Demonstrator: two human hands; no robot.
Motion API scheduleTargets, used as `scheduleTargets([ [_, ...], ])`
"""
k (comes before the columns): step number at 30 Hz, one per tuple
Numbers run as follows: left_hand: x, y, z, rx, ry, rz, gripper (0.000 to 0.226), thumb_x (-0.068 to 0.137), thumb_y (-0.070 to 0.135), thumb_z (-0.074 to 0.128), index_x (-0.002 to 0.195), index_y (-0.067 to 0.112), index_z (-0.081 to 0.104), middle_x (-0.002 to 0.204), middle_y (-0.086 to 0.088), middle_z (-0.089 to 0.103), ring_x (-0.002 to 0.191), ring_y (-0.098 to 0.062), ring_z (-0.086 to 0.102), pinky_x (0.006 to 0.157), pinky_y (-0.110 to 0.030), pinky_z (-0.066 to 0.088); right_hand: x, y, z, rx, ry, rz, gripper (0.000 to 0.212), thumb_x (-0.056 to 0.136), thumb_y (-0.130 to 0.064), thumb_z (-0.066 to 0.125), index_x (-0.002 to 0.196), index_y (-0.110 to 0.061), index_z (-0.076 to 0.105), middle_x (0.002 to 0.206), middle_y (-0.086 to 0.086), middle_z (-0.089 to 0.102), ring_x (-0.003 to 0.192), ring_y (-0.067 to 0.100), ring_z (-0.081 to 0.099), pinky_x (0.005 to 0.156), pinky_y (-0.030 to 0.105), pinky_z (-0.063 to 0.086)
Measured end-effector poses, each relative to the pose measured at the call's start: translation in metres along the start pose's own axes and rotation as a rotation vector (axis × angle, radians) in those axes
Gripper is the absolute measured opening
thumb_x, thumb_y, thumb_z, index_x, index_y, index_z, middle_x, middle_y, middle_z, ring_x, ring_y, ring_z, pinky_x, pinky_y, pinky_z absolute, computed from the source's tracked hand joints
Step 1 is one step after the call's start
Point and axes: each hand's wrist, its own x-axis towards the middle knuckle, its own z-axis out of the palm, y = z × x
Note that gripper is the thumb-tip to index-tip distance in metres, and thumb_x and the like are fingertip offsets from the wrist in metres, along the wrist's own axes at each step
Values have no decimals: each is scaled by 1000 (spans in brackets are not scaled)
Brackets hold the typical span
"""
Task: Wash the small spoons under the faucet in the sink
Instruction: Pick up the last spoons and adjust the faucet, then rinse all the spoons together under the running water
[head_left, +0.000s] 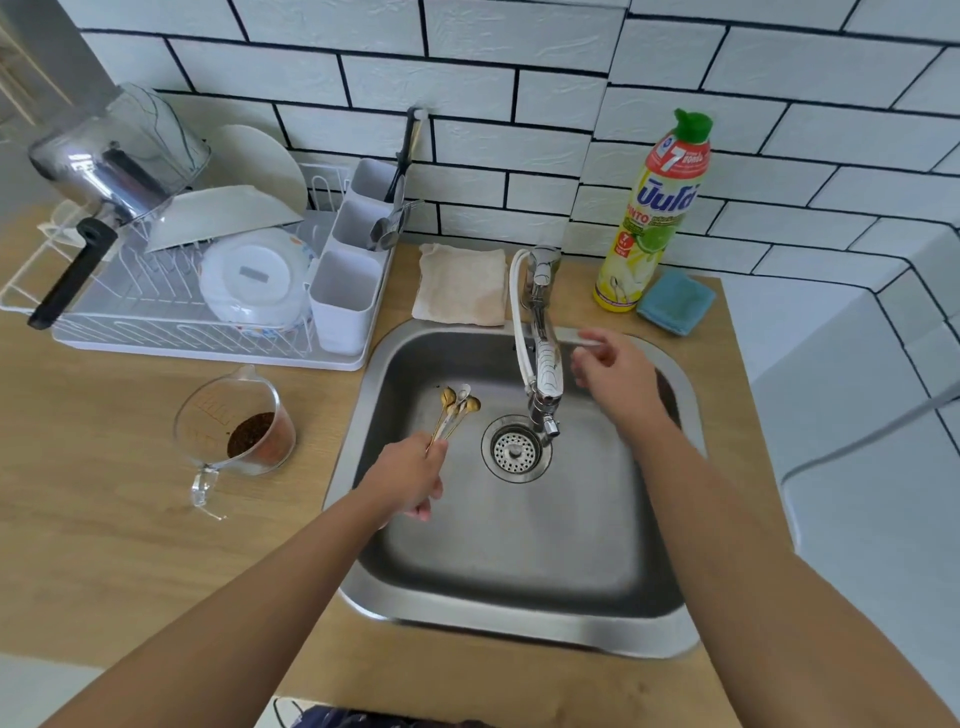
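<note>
Steel walls of the sink (613, 582) surround our hands: our left hand (410, 475) curls its fingers round a bunch of small spoons (457, 408), bowls up, left of the drain strainer (515, 451). Farther back, our right hand (618, 379) hangs with fingers loosely spread, empty, just beside the faucet (543, 358). Beyond stands a dish-soap bottle (654, 218) on the bench (130, 493).

Several small spoons (453, 413) — slim gold and silver handles, bowls smeared brown — are fanning upward in a bunch over the steel sink (519, 561), left of the faucet (543, 374).
</note>
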Motion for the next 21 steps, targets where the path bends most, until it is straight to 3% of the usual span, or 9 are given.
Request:
scheduleTargets([
  [1, -1, 0, 1, 18, -8, 4, 30, 106, 42, 37, 102, 17, 53, 74, -7, 72, 44, -16, 66, 46, -24, 51, -15, 16, 2, -19, 27, 64, 12, 93, -23, 71, 105, -23, 66, 94, 4, 73, 87, 25, 72, 83, 42, 61],
  [5, -8, 2, 3, 83, 141, 126, 28, 107, 40, 37, 92, 20, 52, 69, -6, 70, 50, -16, 70, 65, -40, 62, -56, 55, 9, -207, -51, 181, 28, 84, -11, 72, 71, -14, 48, 74, 14, 64, 69, 25, 53, 64, 37, 47],
  [11, -22, 12, 5, -56, 480, 419, 25, 107, 38, 35, 88, 24, 43, 66, -3, 65, 48, -14, 64, 46, -25, 52, -65, 27, -9, -146, 356, -203, 21, 76, -16, 64, 66, -19, 45, 62, -5, 49, 57, 3, 42, 54, 13, 34],
  [13, -18, 11, 4, 183, 295, 315, 23, 107, 34, 41, 98, 15, 50, 76, -9, 69, 60, -22, 69, 56, -37, 58, -69, 34, -6, -214, 320, -242, 16, 78, -13, 66, 70, -19, 53, 68, -3, 55, 64, 4, 51, 58, 13, 35],
  [14, -16, 13, 2, 478, 69, 200, 21, 105, 30, 51, 107, 10, 56, 87, -12, 72, 74, -26, 73, 66, -37, 59, -72, 40, -3, -318, 121, -162, 8, 81, -12, 69, 83, -17, 63, 80, 1, 63, 78, 11, 61, 63, 13, 38],
  [15, -16, 15, 0, 770, -174, 106, 25, 100, 24, 62, 116, 5, 61, 99, -12, 74, 88, -26, 74, 76, -34, 57, -76, 48, 2, -497, -168, -26, 21, 84, -16, 73, 105, -15, 69, 100, 6, 68, 99, 21, 66, 76, 17, 44],
  [17, -19, 19, -3, 1126, -376, 38, 40, 89, 19, 75, 122, 1, 61, 112, -10, 72, 102, -25, 71, 86, -30, 53, -85, 64, 9, -718, -522, 163, 51, 87, -32, 78, 133, -15, 62, 132, 9, 63, 121, 27, 60, 97, 29, 47],
  [19, -16, 20, -3, 1115, -247, 71, 41, 86, 17, 78, 119, 2, 59, 113, -10, 70, 101, -27, 70, 88, -34, 56, -82, 60, 10, -661, -379, 100, 36, 86, -37, 80, 113, -15, 68, 119, 8, 69, 108, 24, 64, 89, 33, 51],
  [21, -19, 23, -2, 860, -47, 116, 29, 94, 20, 70, 114, 5, 55, 103, -12, 68, 91, -29, 71, 82, -40, 60, -77, 51, 7, -540, -132, -14, 21, 84, -28, 79, 81, -18, 61, 86, 4, 67, 81, 23, 61, 68, 33, 47],
])
